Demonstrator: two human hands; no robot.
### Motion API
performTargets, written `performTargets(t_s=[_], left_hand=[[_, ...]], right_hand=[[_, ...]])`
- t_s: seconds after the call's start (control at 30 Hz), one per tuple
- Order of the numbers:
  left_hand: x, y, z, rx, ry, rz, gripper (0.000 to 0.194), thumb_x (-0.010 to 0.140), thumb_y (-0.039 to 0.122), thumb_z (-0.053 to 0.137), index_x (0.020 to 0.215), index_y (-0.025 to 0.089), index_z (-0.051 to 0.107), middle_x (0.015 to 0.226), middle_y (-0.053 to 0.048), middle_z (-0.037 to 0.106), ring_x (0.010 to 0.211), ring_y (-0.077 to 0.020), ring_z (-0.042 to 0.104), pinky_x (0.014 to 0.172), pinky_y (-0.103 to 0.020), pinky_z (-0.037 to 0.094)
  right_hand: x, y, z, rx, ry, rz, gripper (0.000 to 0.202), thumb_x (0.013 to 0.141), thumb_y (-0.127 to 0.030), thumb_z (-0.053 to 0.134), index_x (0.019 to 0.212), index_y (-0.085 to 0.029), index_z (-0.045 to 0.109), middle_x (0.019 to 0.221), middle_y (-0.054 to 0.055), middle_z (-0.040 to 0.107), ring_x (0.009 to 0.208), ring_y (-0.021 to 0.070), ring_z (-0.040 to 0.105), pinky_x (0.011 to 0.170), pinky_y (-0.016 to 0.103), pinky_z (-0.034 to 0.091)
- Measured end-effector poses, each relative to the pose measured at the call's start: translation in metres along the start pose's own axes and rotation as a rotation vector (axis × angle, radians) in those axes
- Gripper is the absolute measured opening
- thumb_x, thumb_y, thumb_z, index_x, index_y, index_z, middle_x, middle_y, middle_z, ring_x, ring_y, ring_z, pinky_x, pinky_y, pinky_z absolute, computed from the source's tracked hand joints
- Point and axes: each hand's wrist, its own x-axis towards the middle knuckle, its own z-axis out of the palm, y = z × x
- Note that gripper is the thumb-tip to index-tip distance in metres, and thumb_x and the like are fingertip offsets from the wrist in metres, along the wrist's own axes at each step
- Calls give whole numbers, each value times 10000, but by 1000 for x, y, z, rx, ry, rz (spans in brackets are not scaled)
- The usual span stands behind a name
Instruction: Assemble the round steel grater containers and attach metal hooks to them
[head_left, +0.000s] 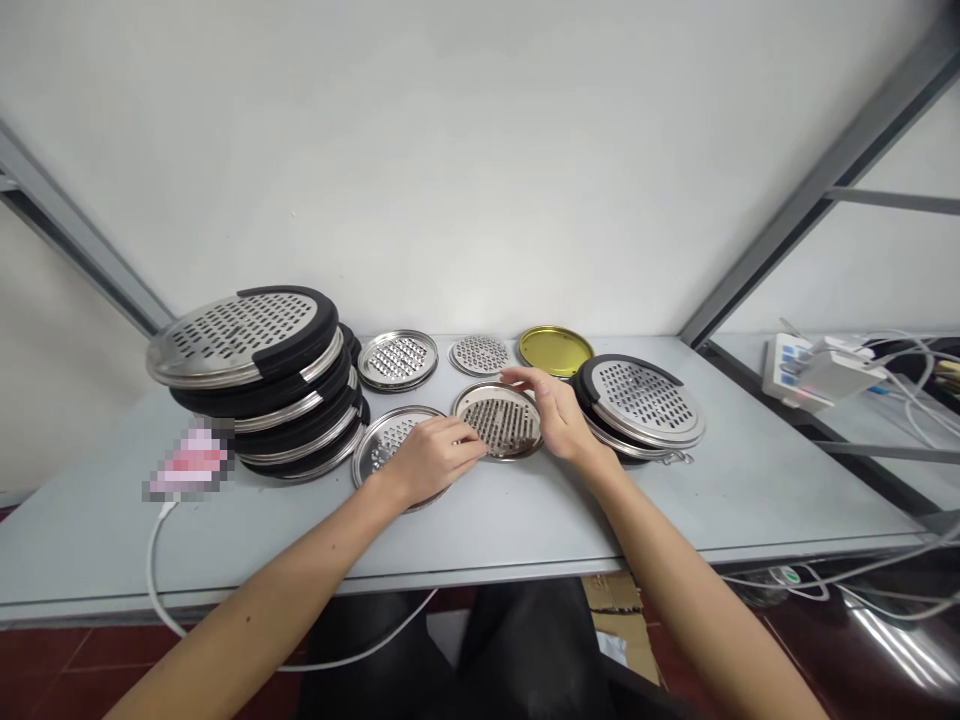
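Both of my hands are at a round metal grater plate (501, 425) with slotted holes, lying at the middle of the table. My left hand (439, 455) is closed, its bent fingers pressed together at the plate's left rim; what they hold, if anything, is hidden. Beneath that hand lies another perforated grater plate (382, 440), partly covered. My right hand (551, 410) is open, fingers apart and curved along the right rim of the middle plate; its thumb side shows only in part.
At left stands a tall stack of black-edged grater discs (247, 340); a shorter stack (641, 400) sits at right. Along the wall lie two grater plates (397, 358) (480, 354) and a gold lid (555, 350). A cabled pixelated object (191, 460) and a power strip (795, 365) flank them.
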Motion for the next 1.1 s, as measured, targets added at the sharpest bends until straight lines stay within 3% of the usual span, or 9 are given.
performTargets(t_s=[0.17, 0.5, 0.8, 1.1], left_hand=[[-1, -3, 2, -23, -14, -17, 183, 939, 195, 533, 882, 202, 707, 851, -17, 688, 758, -146, 608, 664, -267, 451], [0, -3, 5, -92, -40, -75, 185, 939, 215, 551, 878, 200, 725, 855, -18, 688, 783, -145, 611, 698, -268, 472], [1, -1, 7, -122, -16, -113, 158, 919, 193, 579, 871, 197, 730, 855, -16, 696, 778, -147, 613, 697, -271, 472], [3, -1, 12, -190, -1, -190, 114, 872, 153, 634, 857, 189, 740, 864, -20, 698, 805, -161, 622, 742, -283, 502]], right_hand=[[-8, 2, -1, 57, 84, -14, 608, 971, -587, 189, 1234, -205, 583, 1189, 123, 646, 1103, 268, 611, 945, 456, 505], [-23, 3, 6, -122, -160, 94, 513, 990, -463, 330, 1422, -190, 370, 1317, 157, 565, 1165, 262, 579, 1015, 480, 449], [-21, 1, 7, -261, -146, 76, 483, 982, -429, 378, 1392, -175, 413, 1339, 155, 561, 1250, 271, 521, 1068, 482, 396], [-19, 1, 8, -340, -233, 77, 480, 979, -443, 379, 1360, -164, 467, 1346, 155, 566, 1252, 278, 527, 1063, 464, 409]])
